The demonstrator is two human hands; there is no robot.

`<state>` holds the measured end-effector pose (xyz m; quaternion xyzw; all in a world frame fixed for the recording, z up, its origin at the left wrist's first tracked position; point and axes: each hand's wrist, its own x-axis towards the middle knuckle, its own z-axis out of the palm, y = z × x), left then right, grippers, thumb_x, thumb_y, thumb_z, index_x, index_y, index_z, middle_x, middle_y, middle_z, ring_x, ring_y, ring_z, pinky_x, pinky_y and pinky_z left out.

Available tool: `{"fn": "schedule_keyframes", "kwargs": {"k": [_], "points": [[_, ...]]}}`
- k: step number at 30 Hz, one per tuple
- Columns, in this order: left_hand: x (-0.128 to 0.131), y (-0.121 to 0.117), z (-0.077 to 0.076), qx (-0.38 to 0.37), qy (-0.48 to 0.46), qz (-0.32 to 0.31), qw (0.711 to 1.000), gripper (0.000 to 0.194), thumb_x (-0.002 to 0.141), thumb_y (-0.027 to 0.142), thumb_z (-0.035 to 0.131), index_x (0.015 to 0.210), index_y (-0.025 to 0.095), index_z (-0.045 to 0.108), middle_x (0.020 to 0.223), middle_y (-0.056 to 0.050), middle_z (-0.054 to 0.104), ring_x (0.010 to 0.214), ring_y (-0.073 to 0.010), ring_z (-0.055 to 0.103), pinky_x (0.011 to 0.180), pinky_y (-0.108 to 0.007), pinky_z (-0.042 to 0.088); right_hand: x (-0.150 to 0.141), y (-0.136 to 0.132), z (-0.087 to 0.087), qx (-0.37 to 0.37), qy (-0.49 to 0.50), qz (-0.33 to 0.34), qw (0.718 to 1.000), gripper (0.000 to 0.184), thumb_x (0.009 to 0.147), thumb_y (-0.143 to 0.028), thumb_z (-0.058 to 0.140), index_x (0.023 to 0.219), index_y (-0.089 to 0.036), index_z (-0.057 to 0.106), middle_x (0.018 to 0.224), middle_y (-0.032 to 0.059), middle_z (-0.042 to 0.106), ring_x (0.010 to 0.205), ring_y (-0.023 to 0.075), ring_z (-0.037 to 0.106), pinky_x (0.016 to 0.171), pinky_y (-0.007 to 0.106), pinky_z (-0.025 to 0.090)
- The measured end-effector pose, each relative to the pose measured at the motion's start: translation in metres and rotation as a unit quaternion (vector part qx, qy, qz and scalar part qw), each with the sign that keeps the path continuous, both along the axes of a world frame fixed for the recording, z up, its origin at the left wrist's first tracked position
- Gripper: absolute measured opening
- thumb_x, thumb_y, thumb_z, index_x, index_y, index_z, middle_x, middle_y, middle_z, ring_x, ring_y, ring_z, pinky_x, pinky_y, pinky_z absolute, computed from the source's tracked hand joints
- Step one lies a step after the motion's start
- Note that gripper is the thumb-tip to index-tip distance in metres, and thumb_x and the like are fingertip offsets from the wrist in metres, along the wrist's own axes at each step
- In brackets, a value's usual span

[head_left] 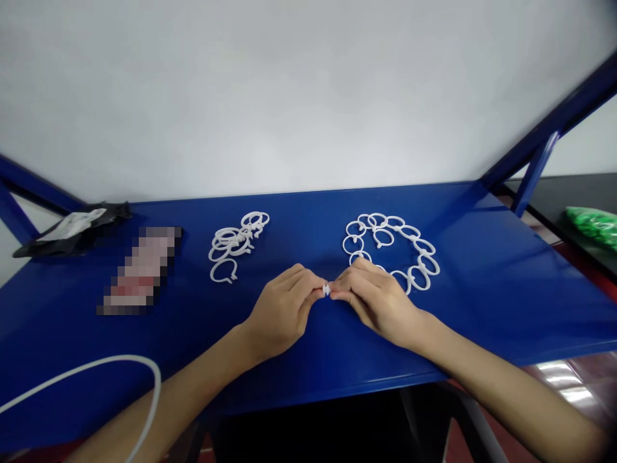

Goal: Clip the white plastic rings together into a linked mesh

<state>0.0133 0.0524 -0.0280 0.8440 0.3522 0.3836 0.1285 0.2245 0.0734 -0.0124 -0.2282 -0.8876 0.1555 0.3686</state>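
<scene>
White tubing (144, 379) curved nearest; loose rings (234, 247) lay left. Left hand (279, 312) and right hand (378, 299) pinched one small ring (326, 290) closed between fingertips, apparently joining it to the chain (405, 247); seating needs firm, aligned pressure.

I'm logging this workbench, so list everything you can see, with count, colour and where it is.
chain of rings: one, white, linked in a curve right of centre on the table
loose rings: a pile, count unclear, white, left of centre
small ring part: one, white, pinched between both hands' fingertips
table: one, blue
black bag: one, far left edge
cable: one, white, near left
green items: far right, unclear
left hand: one
right hand: one
</scene>
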Motion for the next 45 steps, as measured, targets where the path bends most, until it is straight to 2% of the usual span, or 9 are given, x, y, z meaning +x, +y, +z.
{"fn": "schedule_keyframes", "kwargs": {"k": [12, 15, 18, 21, 23, 25, 30, 37, 45], "points": [[0.008, -0.001, -0.002, 0.163, 0.083, 0.035, 0.983, 0.021, 0.098, 0.004, 0.047, 0.083, 0.017, 0.055, 0.074, -0.004, 0.065, 0.070, -0.0171, 0.058, 0.070, -0.031, 0.054, -0.001, -0.001, -0.004, 0.007, -0.028, -0.008, 1.000, 0.017, 0.103, -0.016, 0.049, 0.092, -0.017, 0.063, 0.083, 0.0061, 0.071, 0.076, 0.0171, 0.058, 0.068, 0.030, 0.051], [0.001, 0.008, 0.002, 0.155, 0.108, 0.045, 0.981, 0.014, 0.100, 0.010, 0.049, 0.099, 0.016, 0.062, 0.090, -0.005, 0.071, 0.082, -0.0193, 0.063, 0.079, -0.034, 0.055, 0.005, 0.010, -0.001, 0.002, -0.035, -0.012, 0.999, 0.014, 0.103, -0.021, 0.052, 0.095, -0.018, 0.064, 0.087, 0.0057, 0.071, 0.079, 0.0178, 0.060, 0.072, 0.032, 0.053], [-0.018, 0.023, 0.005, 0.133, 0.139, 0.132, 0.972, 0.022, 0.101, 0.020, 0.053, 0.120, 0.015, 0.063, 0.108, -0.009, 0.071, 0.100, -0.0238, 0.063, 0.092, -0.040, 0.053, 0.025, 0.029, 0.007, 0.008, -0.054, -0.061, 0.997, 0.009, 0.101, -0.023, 0.056, 0.099, -0.020, 0.064, 0.094, 0.0060, 0.072, 0.088, 0.0195, 0.063, 0.078, 0.035, 0.054], [-0.045, 0.042, 0.002, 0.121, 0.180, 0.253, 0.943, 0.028, 0.100, 0.024, 0.051, 0.122, 0.012, 0.065, 0.114, -0.014, 0.069, 0.108, -0.0300, 0.058, 0.099, -0.047, 0.048, 0.057, 0.050, 0.014, 0.022, -0.067, -0.137, 0.988, 0.006, 0.098, -0.025, 0.060, 0.097, -0.022, 0.066, 0.100, 0.0066, 0.070, 0.095, 0.0219, 0.064, 0.085, 0.039, 0.053], [-0.061, 0.053, 0.000, 0.089, 0.211, 0.313, 0.922, 0.033, 0.099, 0.024, 0.049, 0.126, 0.012, 0.064, 0.123, -0.015, 0.067, 0.113, -0.0343, 0.054, 0.097, -0.050, 0.047, 0.079, 0.061, 0.016, 0.014, -0.083, -0.169, 0.982, 0.010, 0.098, -0.028, 0.060, 0.096, -0.022, 0.068, 0.104, 0.0083, 0.066, 0.094, 0.0222, 0.064, 0.081, 0.038, 0.054], [-0.073, 0.062, -0.003, 0.052, 0.238, 0.339, 0.909, 0.039, 0.097, 0.016, 0.045, 0.132, 0.013, 0.062, 0.130, -0.014, 0.065, 0.115, -0.0357, 0.052, 0.094, -0.050, 0.047, 0.095, 0.066, 0.014, -0.006, -0.111, -0.180, 0.977, 0.015, 0.097, -0.033, 0.060, 0.096, -0.022, 0.071, 0.102, 0.0084, 0.062, 0.086, 0.0205, 0.063, 0.073, 0.037, 0.054], [-0.088, 0.073, -0.011, 0.015, 0.282, 0.330, 0.901, 0.046, 0.091, 0.007, 0.041, 0.132, 0.013, 0.063, 0.122, -0.015, 0.070, 0.110, -0.0356, 0.052, 0.088, -0.049, 0.044, 0.106, 0.068, 0.006, -0.060, -0.168, -0.146, 0.973, 0.020, 0.098, -0.037, 0.058, 0.097, -0.025, 0.074, 0.096, 0.0063, 0.063, 0.082, 0.0187, 0.063, 0.072, 0.036, 0.054], [-0.099, 0.084, -0.023, 0.099, 0.195, 0.317, 0.923, 0.024, 0.096, 0.019, 0.050, 0.106, 0.022, 0.071, 0.092, -0.010, 0.075, 0.090, -0.0307, 0.052, 0.075, -0.043, 0.039, 0.097, 0.070, -0.003, -0.038, -0.177, -0.122, 0.976, 0.024, 0.099, -0.034, 0.056, 0.094, -0.023, 0.076, 0.092, 0.0068, 0.066, 0.085, 0.0202, 0.065, 0.071, 0.037, 0.055], [-0.094, 0.079, -0.011, 0.121, 0.157, 0.344, 0.918, 0.020, 0.097, 0.021, 0.051, 0.105, 0.021, 0.069, 0.095, -0.010, 0.073, 0.091, -0.0308, 0.054, 0.076, -0.043, 0.039, 0.091, 0.068, -0.007, -0.025, -0.189, -0.129, 0.973, 0.020, 0.098, -0.026, 0.056, 0.099, -0.021, 0.075, 0.096, 0.0072, 0.067, 0.087, 0.0201, 0.065, 0.076, 0.038, 0.056]]}}
